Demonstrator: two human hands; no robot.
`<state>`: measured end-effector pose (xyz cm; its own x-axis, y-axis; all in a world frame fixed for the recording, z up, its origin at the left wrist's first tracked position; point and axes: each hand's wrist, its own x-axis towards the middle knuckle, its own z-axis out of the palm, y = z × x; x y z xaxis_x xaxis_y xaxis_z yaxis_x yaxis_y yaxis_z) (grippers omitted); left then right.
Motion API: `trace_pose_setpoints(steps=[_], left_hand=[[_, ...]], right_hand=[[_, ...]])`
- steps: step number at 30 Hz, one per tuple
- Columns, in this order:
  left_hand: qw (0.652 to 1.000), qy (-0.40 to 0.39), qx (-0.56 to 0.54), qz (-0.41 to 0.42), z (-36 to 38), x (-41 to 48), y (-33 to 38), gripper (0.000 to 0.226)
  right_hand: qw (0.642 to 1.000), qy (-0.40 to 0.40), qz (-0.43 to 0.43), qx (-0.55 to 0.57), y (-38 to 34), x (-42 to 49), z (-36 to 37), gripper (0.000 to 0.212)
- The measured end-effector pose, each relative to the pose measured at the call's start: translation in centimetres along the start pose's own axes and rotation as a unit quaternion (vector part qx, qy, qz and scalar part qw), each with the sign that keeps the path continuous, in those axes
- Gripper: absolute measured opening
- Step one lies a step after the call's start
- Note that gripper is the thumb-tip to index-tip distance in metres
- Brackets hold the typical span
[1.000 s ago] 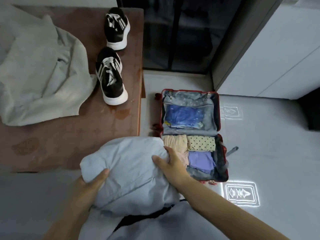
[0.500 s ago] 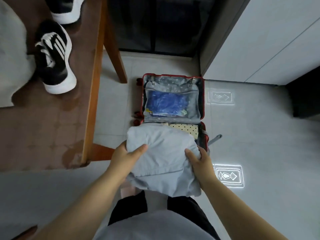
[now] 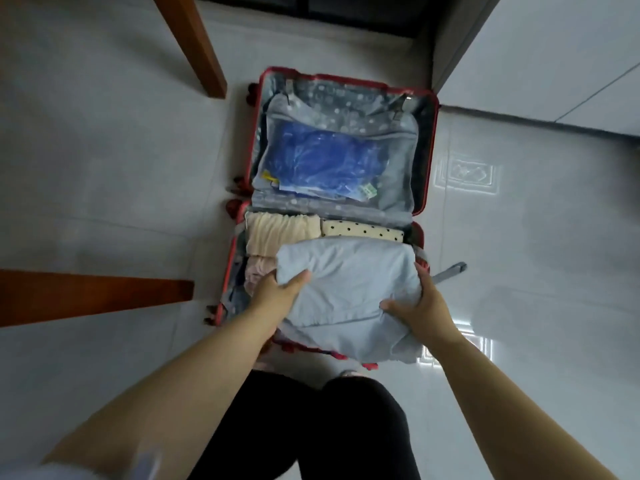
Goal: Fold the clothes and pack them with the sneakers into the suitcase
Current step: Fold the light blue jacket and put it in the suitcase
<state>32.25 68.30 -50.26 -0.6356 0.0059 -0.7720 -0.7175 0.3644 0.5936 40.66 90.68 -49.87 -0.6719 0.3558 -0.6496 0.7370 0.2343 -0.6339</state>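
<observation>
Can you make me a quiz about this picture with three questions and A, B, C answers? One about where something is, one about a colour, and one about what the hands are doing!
1. Where is the blue bag?
A. on the floor
B. in the suitcase's far half
C. in a hand

2. What colour is the suitcase's rim?
A. red
B. green
C. yellow

3. What do the left hand and right hand do with the garment?
A. only the left holds it
B. neither touches it
C. both hold it

Answers:
1 B, it lies behind the see-through pocket of the far half.
2 A, a red edge runs round both halves.
3 C, one hand grips each side, thumbs on top.
</observation>
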Motion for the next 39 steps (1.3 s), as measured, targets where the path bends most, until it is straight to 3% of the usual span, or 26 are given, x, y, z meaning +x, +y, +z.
trace_pose_setpoints(steps=[4, 8, 11, 12, 14, 16, 17, 19, 21, 26, 31, 34, 39], left_hand=[[0.999, 0.016, 0.032, 0.016, 5.1, 11.1, -5.9, 0.025], [0.998, -0.009, 0.052, 0.034, 10.9, 20.5, -12.1, 0.044], [0.989, 0.049, 0.104, 0.091, 12.7, 23.7, -14.8, 0.063], [0.973, 0.103, 0.169, 0.122, 13.3, 24.1, -15.7, 0.065], [0.877, 0.197, 0.328, 0.291, 13.3, 24.2, -16.9, 0.050], [0.777, 0.109, 0.475, 0.397, 13.0, 23.5, -18.0, 0.041], [0.763, 0.012, 0.528, 0.371, 12.8, 23.2, -18.2, 0.042], [0.774, -0.117, 0.577, 0.231, 12.4, 22.3, -17.7, 0.047], [0.785, -0.136, 0.584, 0.155, 11.8, 20.4, -15.7, 0.055], [0.835, -0.074, 0.510, 0.192, 6.6, 9.2, -8.1, 0.058], [0.865, -0.026, 0.459, 0.200, -1.7, -3.9, -0.4, 0.062], [0.875, 0.004, 0.430, 0.221, -6.2, -12.3, 4.7, 0.064], [0.878, 0.096, 0.395, 0.254, -13.3, -23.2, 10.3, 0.059]], right_hand=[[0.999, 0.018, -0.020, -0.021, 8.0, 10.4, 3.2, 0.097], [0.996, 0.041, -0.013, -0.083, 16.4, 19.1, 5.3, 0.095], [0.983, 0.037, 0.028, -0.177, 19.6, 21.1, 6.9, 0.087], [0.974, 0.066, 0.035, -0.214, 20.8, 21.2, 7.9, 0.085], [0.943, 0.120, -0.023, -0.309, 22.2, 20.9, 9.5, 0.081], [0.909, 0.087, -0.091, -0.398, 22.6, 20.0, 10.4, 0.077], [0.891, 0.042, -0.115, -0.438, 22.4, 19.7, 10.2, 0.073], [0.866, -0.057, -0.115, -0.483, 21.5, 19.2, 9.6, 0.066], [0.859, -0.113, -0.077, -0.493, 19.6, 18.0, 8.7, 0.066], [0.914, -0.116, -0.037, -0.387, 10.5, 9.3, 5.8, 0.066], [0.931, -0.121, -0.030, -0.342, -0.6, -2.8, 2.1, 0.064], [0.930, -0.130, -0.070, -0.336, -8.2, -10.7, -0.4, 0.060], [0.903, -0.136, -0.210, -0.350, -19.8, -20.9, -1.0, 0.052]])
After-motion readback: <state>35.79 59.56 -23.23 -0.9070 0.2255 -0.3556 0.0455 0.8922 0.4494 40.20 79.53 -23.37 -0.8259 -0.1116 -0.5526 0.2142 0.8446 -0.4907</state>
